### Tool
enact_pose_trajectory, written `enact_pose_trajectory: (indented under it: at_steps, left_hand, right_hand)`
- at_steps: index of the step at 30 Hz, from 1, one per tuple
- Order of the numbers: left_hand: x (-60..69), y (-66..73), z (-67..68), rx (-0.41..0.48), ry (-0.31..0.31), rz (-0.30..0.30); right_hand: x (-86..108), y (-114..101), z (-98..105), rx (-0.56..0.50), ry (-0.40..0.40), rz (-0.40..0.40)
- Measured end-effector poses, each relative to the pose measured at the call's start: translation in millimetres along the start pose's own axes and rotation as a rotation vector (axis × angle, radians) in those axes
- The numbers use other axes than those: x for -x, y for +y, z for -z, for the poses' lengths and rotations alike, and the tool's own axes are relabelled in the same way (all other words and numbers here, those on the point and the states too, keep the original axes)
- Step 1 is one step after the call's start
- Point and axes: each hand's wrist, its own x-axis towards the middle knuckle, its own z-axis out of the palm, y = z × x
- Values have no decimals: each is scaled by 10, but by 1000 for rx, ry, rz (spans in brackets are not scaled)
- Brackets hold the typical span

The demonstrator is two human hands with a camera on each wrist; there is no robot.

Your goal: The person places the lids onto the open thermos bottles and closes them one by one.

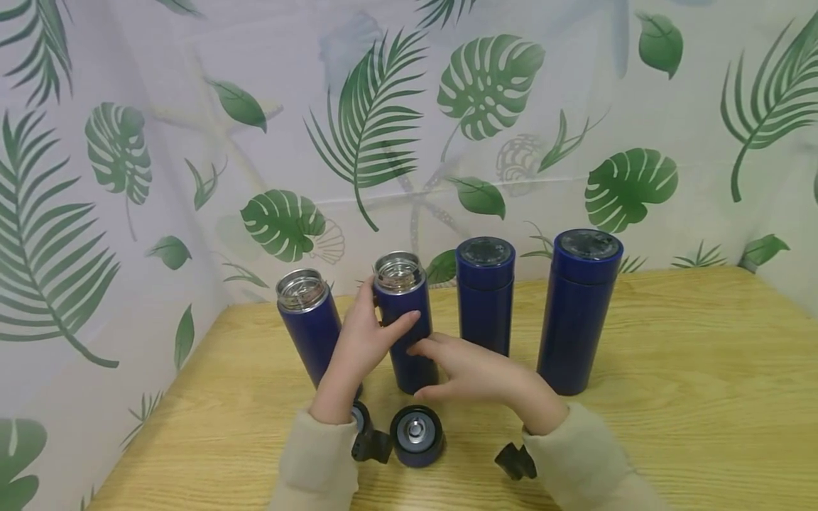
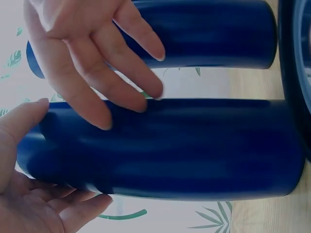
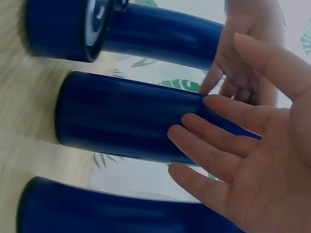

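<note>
A dark blue thermos bottle stands upright on the table, its lid off and its steel neck bare. My left hand holds it near the top, the thumb on one side and the fingers on the other, as the left wrist view also shows. Alongside the same bottle is my right hand, its fingers spread and nearly straight. In the right wrist view those fingertips lie at the bottle's surface; whether they touch cannot be told. A second lidless blue bottle stands to the left, partly behind my left arm.
Two blue bottles with dark-topped lids, one nearer and one farther right, stand on the wooden table. A lid lies underside up in front, beside another partly hidden lid. Leaf-printed cloth hangs behind.
</note>
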Motion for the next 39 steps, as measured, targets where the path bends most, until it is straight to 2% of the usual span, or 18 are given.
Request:
enact_pose_trajectory:
  at_steps: [7, 11, 16, 19, 25, 32, 39]
  left_hand:
    - [-13, -23, -15, -15, 6, 1]
    - [-30, -38, -12, -9, -2, 1]
    - [-63, -63, -2, -10, -7, -5]
    - [-76, -68, 4, -2, -12, -12]
    - [-87, -58, 21, 21, -28, -16]
    - [-79, -48, 28, -17, -30, -13]
    - [-81, -44, 30, -16, -33, -3]
  right_hand:
    - [-55, -19, -92, 19, -97, -55]
    - [-85, -23, -153, 77, -178, -83]
    - [-122, -47, -222, 121, -288, -89]
    - [-148, -43, -265, 132, -325, -98]
    - [-198, -27, -329, 154, -353, -117]
    - [-207, -29, -358, 141, -362, -139]
    - [-216, 7, -403, 132, -386, -113]
